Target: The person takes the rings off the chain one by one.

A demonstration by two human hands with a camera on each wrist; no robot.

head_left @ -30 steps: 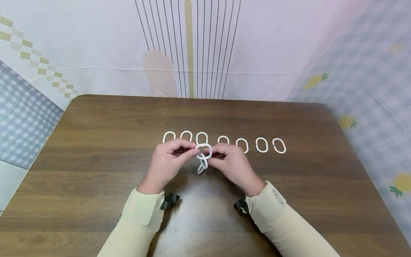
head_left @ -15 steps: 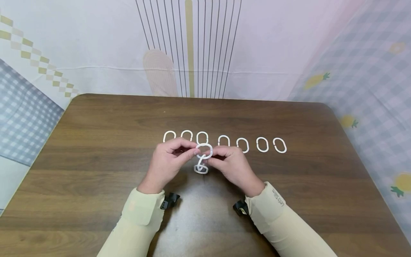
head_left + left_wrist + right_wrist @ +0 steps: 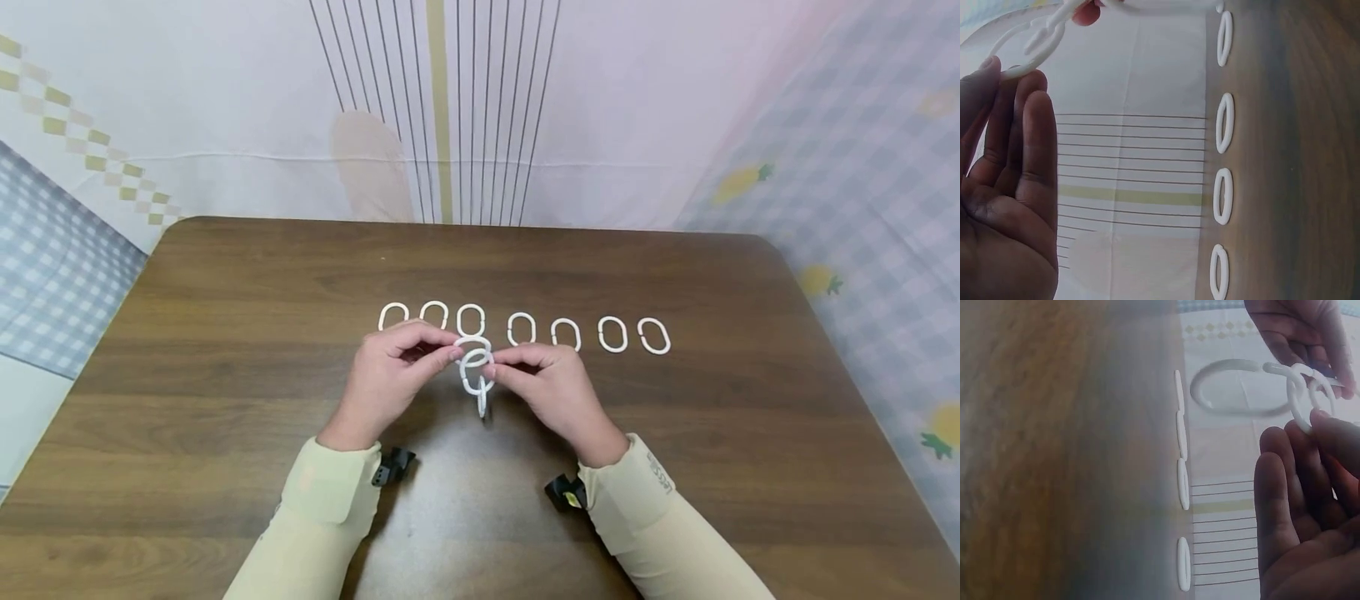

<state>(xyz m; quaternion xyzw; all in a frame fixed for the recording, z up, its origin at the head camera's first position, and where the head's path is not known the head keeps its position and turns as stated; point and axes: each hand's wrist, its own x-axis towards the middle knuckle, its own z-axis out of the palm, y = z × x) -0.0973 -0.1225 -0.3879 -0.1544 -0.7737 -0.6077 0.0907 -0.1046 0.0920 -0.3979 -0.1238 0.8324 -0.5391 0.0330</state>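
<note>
My left hand (image 3: 386, 375) pinches the edge of a white oval plastic chain link (image 3: 472, 337) between thumb and fingers, above the table. With thumb and forefinger, my right hand (image 3: 558, 392) pinches a second white link (image 3: 462, 372), which overlaps the first one just below it. A third link (image 3: 482, 406) dangles from the second, seen edge-on. In the right wrist view this dangling link (image 3: 1241, 412) shows a small split in its side, and the other two cross near the fingertips. The left wrist view shows the link (image 3: 1050, 49) at the left thumb.
Several single white links (image 3: 612, 335) lie in a row across the brown wooden table (image 3: 720, 467), just beyond my hands. The left hand partly covers the leftmost links (image 3: 393, 307). A patterned cloth (image 3: 600, 100) hangs behind the table.
My right hand has pinched the second link and lifted it so it overlaps the upper one. The third link has swung round and hangs edge-on. The left hand has hardly moved.
</note>
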